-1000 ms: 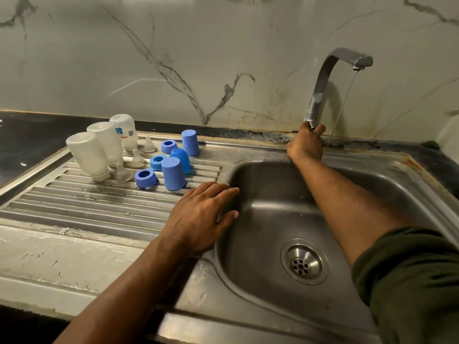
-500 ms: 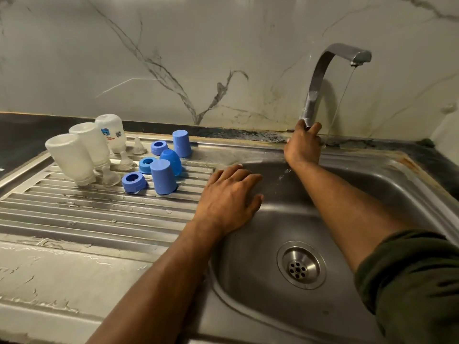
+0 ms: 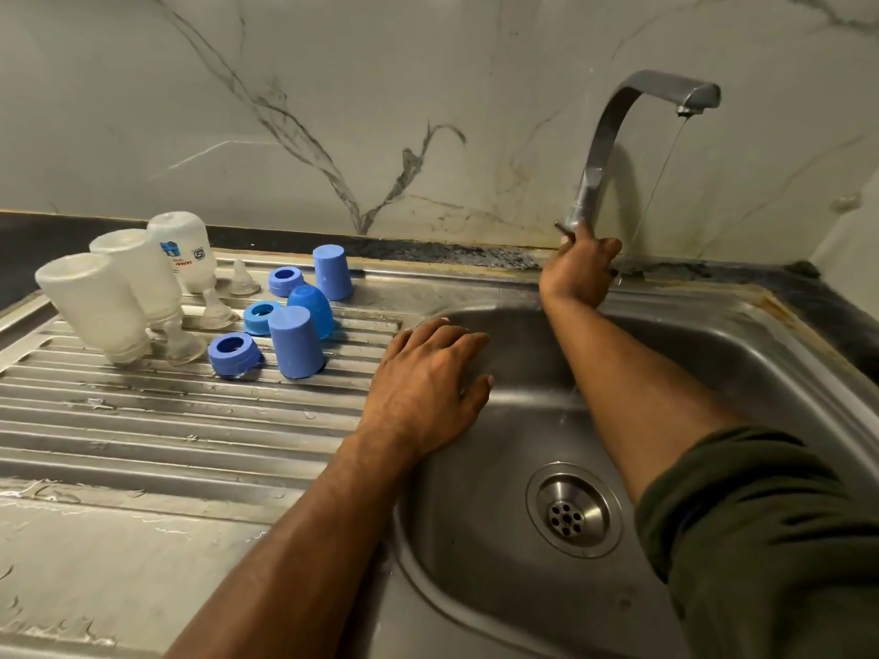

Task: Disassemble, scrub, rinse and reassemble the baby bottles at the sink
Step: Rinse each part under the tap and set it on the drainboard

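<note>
Your right hand (image 3: 581,273) curled round the curved steel tap (image 3: 613,130) base, your left hand (image 3: 430,378) flat, fingers relaxed, on the brushed-steel sink (image 3: 785,344) rim, frosted bottles (image 3: 95,306) inverted on the ribbed drainer (image 3: 142,420).

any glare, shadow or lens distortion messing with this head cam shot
Head view: dim, warm light; soft glare streaks on the ribbed steel draining board and the steel sink basin's wall; the curved metal tap casts a shadow on the marble wall; wide-angle bending tilts the three upturned clear bottles outward; focus is fairly sharp throughout.

3 bottles (image 3: 138,290), caps (image 3: 296,342) on drainboard (image 3: 142,420), left of sink (image 3: 475,587)
</note>
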